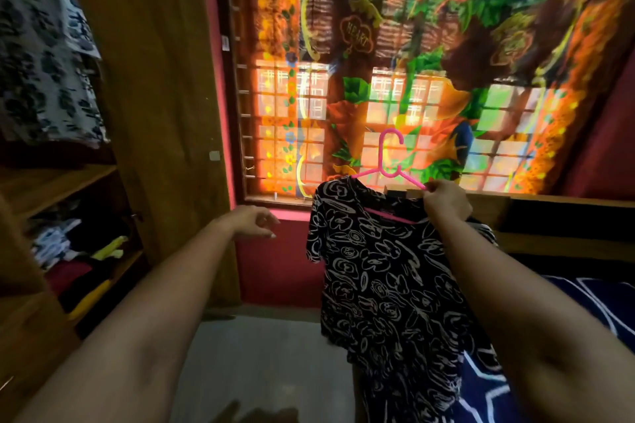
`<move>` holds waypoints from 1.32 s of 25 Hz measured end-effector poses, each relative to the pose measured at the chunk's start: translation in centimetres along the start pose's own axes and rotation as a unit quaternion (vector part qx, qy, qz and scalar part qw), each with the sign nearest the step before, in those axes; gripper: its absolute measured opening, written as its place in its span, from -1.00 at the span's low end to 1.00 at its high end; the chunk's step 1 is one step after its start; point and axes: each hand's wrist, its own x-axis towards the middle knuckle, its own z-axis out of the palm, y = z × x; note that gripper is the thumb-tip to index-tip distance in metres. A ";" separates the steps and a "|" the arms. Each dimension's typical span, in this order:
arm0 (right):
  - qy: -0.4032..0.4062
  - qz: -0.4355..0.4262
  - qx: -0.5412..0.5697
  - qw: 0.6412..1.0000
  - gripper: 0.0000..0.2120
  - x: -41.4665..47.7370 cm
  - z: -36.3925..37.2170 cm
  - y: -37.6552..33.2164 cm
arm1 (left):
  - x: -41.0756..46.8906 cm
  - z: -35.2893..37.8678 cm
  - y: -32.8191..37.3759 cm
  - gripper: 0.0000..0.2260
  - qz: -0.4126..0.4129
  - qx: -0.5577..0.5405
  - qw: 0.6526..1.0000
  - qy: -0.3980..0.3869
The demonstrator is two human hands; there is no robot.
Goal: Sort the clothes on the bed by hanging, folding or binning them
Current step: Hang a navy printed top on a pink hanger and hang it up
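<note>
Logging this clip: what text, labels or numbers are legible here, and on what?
"HEART": inside a flower outline on the curtain.
Second flower outline, further right on it: blurred, unreadable.
Neck label of the black-and-white dress: too small to read.
Small tag left of the curtain: too small to read.

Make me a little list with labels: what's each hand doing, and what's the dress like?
Right hand: pinches the pink hanger
Left hand: holds nothing, fingers relaxed
Dress: black with white flower outlines, hanging on the hanger
Wardrobe: open, on the left, folded clothes on its shelves
Bed: on the right, blue cover
</note>
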 end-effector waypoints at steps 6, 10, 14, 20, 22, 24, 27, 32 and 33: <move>-0.063 -0.062 0.022 0.996 -0.81 12.4 8.3 -5.2 | 10.0 -3.6 -2.9 -0.63 -0.072 0.028 0.997 -0.003; -0.092 -0.124 0.036 0.987 -0.81 18.1 14.3 -9.3 | 14.7 -4.5 -5.6 -0.62 -0.109 0.012 0.994 0.020; -0.133 -0.180 0.045 0.974 -0.78 20.7 21.6 -13.3 | 17.9 -5.3 -10.5 -0.64 -0.153 0.009 0.988 0.014; -0.186 -0.282 0.036 0.941 -0.84 23.3 32.7 -21.1 | 21.7 -8.3 -19.9 -0.69 -0.224 -0.019 0.974 0.040; -0.211 -0.311 0.024 0.926 -0.83 23.8 35.8 -25.1 | 22.6 -10.1 -23.1 -0.70 -0.248 -0.034 0.967 0.048; -0.248 -0.339 0.016 0.907 -0.82 23.9 38.6 -29.5 | 23.1 -12.2 -26.2 -0.69 -0.266 -0.039 0.961 0.058; -0.314 -0.439 -0.004 0.842 -0.81 22.8 42.9 -35.4 | 23.4 -15.3 -30.1 -0.70 -0.279 -0.055 0.953 0.108; -0.335 -0.515 0.004 0.789 -0.77 16.3 48.5 -43.9 | 20.9 -17.3 -35.9 -0.69 -0.330 -0.079 0.930 0.142; -0.332 -0.517 0.006 0.789 -0.78 15.1 49.4 -45.5 | 20.2 -17.8 -36.8 -0.70 -0.340 -0.080 0.925 0.152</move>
